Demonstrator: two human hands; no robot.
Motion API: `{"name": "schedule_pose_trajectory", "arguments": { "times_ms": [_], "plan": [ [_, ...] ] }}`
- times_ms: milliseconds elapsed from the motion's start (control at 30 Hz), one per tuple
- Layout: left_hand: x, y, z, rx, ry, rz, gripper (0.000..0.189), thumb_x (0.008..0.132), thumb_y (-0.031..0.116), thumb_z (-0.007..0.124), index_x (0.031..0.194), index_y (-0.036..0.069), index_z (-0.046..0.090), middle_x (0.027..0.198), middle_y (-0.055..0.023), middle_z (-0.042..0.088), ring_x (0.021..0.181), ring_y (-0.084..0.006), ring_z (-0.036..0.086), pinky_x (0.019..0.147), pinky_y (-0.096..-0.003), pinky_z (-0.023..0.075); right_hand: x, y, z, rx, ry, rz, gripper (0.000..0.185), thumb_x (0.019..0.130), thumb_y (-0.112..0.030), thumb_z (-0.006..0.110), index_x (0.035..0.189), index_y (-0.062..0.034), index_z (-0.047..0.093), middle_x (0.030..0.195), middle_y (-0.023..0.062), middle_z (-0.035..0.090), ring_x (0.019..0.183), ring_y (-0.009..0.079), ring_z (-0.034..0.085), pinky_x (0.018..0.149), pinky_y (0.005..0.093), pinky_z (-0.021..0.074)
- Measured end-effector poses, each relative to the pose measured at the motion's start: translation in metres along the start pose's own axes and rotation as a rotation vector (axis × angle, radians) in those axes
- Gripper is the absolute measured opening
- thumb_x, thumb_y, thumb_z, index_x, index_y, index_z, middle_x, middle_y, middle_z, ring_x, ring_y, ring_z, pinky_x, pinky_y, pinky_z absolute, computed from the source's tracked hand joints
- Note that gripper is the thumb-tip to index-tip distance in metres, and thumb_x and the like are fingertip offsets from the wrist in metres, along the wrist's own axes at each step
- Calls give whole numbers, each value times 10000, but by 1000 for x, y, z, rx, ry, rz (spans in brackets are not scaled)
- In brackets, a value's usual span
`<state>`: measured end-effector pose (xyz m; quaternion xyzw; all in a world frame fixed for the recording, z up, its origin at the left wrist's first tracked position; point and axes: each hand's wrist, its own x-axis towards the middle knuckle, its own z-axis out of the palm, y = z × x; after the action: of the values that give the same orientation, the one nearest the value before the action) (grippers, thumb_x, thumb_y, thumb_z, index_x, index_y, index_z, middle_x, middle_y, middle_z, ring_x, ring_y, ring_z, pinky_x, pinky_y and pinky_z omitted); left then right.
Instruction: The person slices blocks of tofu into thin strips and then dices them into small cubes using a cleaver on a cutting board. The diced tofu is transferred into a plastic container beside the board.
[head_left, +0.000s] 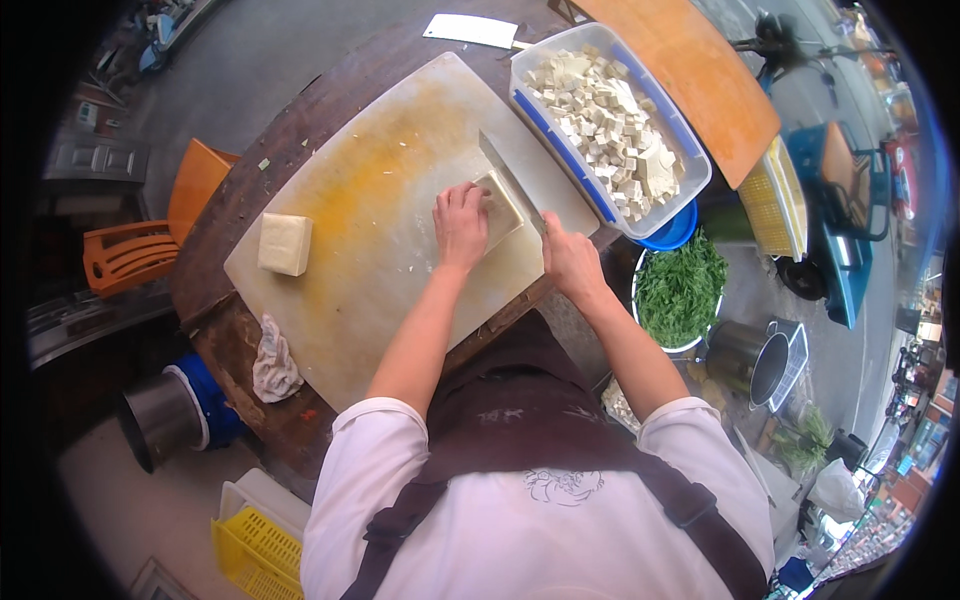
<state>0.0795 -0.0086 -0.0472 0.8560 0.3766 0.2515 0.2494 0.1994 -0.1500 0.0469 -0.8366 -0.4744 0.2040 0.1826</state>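
My left hand (463, 226) rests with bent fingers on a block of tofu (504, 212), pressing it against the large stained cutting board (360, 247). In my right hand (571, 259) is the handle of a long-bladed knife (511, 177). Its blade runs along the block's right side, edge toward the board; whether it touches the tofu I cannot tell. A second, whole tofu block (285, 244) stands apart at the board's left. Just right of the board, a clear plastic container (694, 161) with blue side latches holds many small tofu cubes (600, 124).
A cleaver (470, 31) lies on the dark wooden table (300, 112) beyond the board. A crumpled cloth (274, 364) sits at the board's lower left corner. Chopped greens (679, 289) fill a basin at right, near a metal pot (739, 360). An orange chair (150, 232) stands left.
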Motion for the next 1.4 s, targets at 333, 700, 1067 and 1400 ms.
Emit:
{"name": "schedule_pose_trajectory", "arguments": {
  "times_ms": [333,700,1067,1400],
  "plan": [
    [3,-7,-8,112,-130,162,313,774,102,648,1086,117,621,1212,-45,552,1161,-293,462,979,-448,372,26,14,71,95,33,-40,351,828,-21,491,1179,-27,486,695,273,613,703,466,617,646,554,484],
    [3,-5,-13,43,-140,121,270,737,100,678,996,86,605,1154,-72,555,1157,-296,472,961,-447,394,17,-24,13,7,-69,-42,316,873,-55,481,1186,-4,482,670,277,600,667,470,601,646,555,474],
    [0,-9,-24,7,-140,143,225,754,49,623,979,57,616,1101,-116,570,1127,-326,487,948,-426,422,22,-29,9,103,-79,-76,318,878,-45,485,1187,28,472,699,283,608,684,472,601,644,556,466],
    [-8,-26,-16,-133,-79,224,261,730,-26,585,986,24,604,1119,-156,551,1148,-386,447,975,-460,405,26,-6,70,137,-80,-46,326,864,-41,451,1190,-18,453,767,296,623,760,485,612,690,551,481]
  ]
}}
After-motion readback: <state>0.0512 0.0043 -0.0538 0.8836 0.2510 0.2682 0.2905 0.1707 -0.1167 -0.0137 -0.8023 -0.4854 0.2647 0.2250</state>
